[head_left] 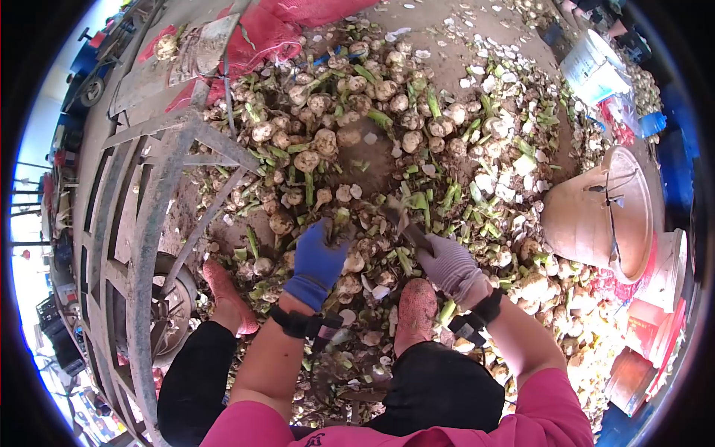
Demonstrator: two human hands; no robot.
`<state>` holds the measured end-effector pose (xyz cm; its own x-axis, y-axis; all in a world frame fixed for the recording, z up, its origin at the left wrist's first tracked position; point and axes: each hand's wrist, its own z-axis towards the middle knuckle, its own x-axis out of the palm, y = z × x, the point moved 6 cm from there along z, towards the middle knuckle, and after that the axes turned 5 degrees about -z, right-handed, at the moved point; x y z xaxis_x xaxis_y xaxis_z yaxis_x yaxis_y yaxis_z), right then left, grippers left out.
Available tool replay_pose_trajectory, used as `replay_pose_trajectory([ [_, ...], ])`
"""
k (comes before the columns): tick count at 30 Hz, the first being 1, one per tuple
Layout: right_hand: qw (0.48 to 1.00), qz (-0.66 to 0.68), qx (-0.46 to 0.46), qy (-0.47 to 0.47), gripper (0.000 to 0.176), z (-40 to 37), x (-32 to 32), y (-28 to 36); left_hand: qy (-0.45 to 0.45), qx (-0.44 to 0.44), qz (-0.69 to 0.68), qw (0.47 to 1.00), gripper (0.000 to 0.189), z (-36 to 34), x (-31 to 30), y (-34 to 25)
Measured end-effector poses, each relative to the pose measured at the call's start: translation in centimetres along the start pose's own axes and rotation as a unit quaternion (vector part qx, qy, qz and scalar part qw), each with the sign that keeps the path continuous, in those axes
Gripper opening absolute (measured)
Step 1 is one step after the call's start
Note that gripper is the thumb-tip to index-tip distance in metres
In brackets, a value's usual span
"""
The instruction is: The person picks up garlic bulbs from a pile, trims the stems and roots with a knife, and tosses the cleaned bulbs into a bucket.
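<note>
My left hand (314, 262), in a blue glove, is closed around a knobbly, soil-stained root vegetable (341, 220) with a short green stalk end. The glove hides part of it. My right hand (451, 268), in a pale striped glove, grips a knife (414, 234) by its handle. Its dark blade points up and left, a short way to the right of the vegetable. Just beyond both hands lies a heap of similar round vegetables (325, 142), many with green stalks. Cut peelings and leaf scraps (514, 160) cover the ground on the right.
A metal-framed cart (153, 223) with a wheel stands close on my left. To the right are a large tan tub (588, 216), a red bucket (648, 328) and a white bucket (588, 71). Peeled pale pieces (547, 294) lie near my right arm. Red sacking (261, 37) lies beyond the cart.
</note>
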<state>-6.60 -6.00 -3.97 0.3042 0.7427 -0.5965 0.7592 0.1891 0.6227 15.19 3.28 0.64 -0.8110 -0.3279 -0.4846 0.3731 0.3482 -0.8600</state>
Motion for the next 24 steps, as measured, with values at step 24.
replay_pose_trajectory([
  [24,0.922,-0.224,-0.28,-0.149,0.022,-2.9,-3.2,8.5,0.164,0.037,-0.146,0.975,0.035,-1.4,8.8,9.2],
])
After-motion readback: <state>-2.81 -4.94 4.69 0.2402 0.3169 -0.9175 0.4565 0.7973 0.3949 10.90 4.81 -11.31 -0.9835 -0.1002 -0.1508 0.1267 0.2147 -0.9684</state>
